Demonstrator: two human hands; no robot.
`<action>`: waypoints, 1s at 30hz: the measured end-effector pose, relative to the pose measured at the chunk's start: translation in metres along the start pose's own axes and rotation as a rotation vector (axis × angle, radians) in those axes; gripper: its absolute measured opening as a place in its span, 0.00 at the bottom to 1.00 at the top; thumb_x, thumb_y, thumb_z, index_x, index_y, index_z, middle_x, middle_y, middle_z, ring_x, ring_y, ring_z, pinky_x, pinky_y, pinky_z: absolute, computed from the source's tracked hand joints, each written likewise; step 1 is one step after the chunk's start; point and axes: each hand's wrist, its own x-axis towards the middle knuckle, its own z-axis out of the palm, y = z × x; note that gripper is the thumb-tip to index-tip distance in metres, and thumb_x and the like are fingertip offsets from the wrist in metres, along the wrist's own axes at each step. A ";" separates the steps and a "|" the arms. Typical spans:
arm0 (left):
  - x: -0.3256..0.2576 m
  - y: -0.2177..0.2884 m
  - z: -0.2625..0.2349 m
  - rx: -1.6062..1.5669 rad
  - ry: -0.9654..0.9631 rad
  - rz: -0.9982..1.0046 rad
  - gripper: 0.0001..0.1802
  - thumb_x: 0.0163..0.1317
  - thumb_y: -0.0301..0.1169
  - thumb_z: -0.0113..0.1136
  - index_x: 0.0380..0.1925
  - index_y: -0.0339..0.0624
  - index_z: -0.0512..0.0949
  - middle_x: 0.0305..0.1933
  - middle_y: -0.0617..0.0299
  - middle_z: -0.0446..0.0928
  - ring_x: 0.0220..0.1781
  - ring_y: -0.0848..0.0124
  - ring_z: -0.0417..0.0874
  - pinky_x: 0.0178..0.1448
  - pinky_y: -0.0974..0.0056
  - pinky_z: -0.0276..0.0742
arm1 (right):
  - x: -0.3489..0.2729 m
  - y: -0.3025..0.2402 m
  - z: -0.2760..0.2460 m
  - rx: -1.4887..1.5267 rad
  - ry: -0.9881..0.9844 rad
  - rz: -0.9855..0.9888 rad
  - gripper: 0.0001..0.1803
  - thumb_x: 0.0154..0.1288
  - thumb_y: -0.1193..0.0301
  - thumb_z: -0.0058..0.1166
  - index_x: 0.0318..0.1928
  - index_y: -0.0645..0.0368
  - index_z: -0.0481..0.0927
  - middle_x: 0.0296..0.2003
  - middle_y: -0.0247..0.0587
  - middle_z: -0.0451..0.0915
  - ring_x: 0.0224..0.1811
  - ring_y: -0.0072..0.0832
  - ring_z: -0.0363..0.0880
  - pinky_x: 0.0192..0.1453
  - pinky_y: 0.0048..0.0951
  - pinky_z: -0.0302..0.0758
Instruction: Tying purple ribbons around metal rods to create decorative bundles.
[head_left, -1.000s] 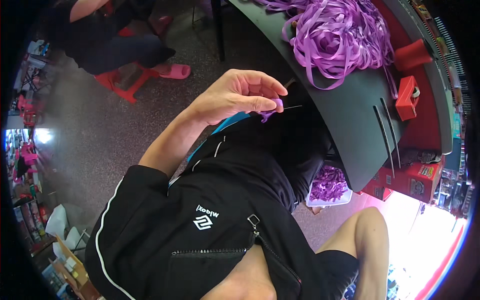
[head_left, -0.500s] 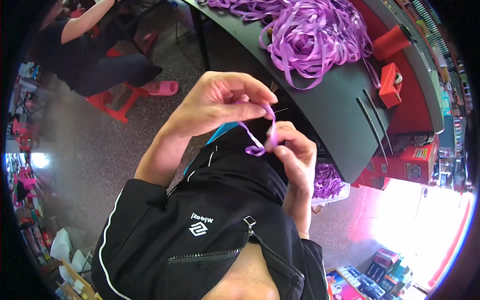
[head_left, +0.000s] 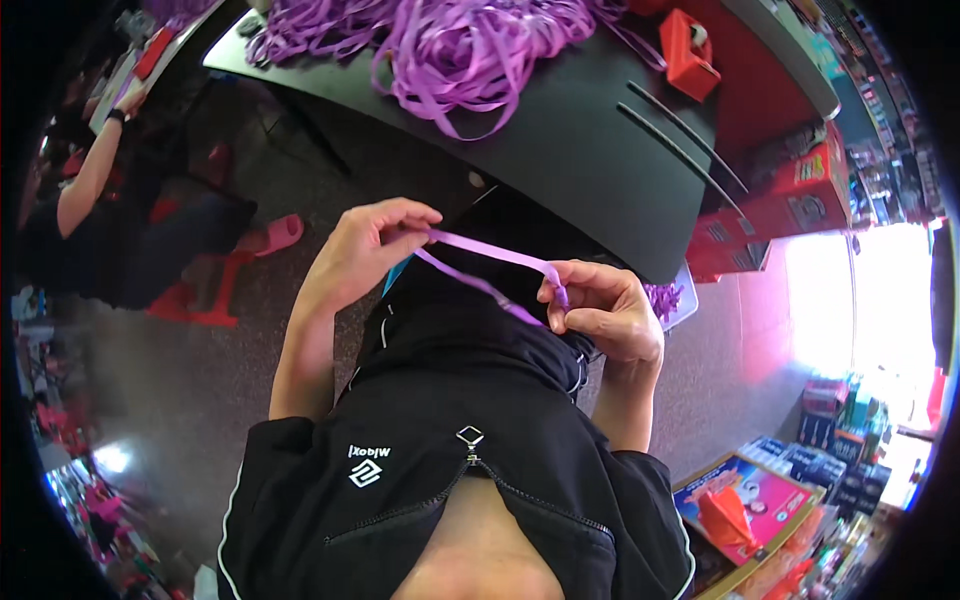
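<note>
purple ribbon (head_left: 490, 249) held out in two strands

the left hand (head_left: 360, 255) pinches the ribbon between thumb and fingertips, the wrist bent inward. the right hand (head_left: 610, 312) grips it too, thumb against curled fingers, with a bit of ribbon bunched at the fingertips. between them run two strands, the upper one fairly straight, the lower one sagging a little and marked by a paler patch. the ribbon is over the wearer's black clothing (head_left: 480, 345), near the edge of the dark table (head_left: 590, 170).

beyond the right hand, a pale bin (head_left: 688, 305) shows in part, with small purple pieces (head_left: 662, 298) heaped in it; the hand hides some of it, so its depth cannot be told. on the table, a red tape dispenser (head_left: 690, 68) carries a pale roll (head_left: 698, 36). two dark rods (head_left: 680, 159) lie beside each other nearby, and a loose pile of purple ribbon (head_left: 455, 60) covers the far side. red cartons (head_left: 815, 185) stand past the table's end; what is in them cannot be seen. at lower right, small packages (head_left: 860, 480) are stacked near a gold-edged panel (head_left: 780, 495) bearing an orange-red object (head_left: 728, 518).
</note>
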 end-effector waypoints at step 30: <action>0.101 0.134 0.095 0.460 -0.334 0.706 0.14 0.57 0.22 0.59 0.45 0.37 0.78 0.43 0.52 0.79 0.43 0.55 0.82 0.47 0.60 0.77 | -0.033 -0.149 -0.234 -0.389 0.668 -0.493 0.15 0.63 0.79 0.57 0.50 0.67 0.79 0.42 0.42 0.83 0.40 0.21 0.82 0.45 0.18 0.78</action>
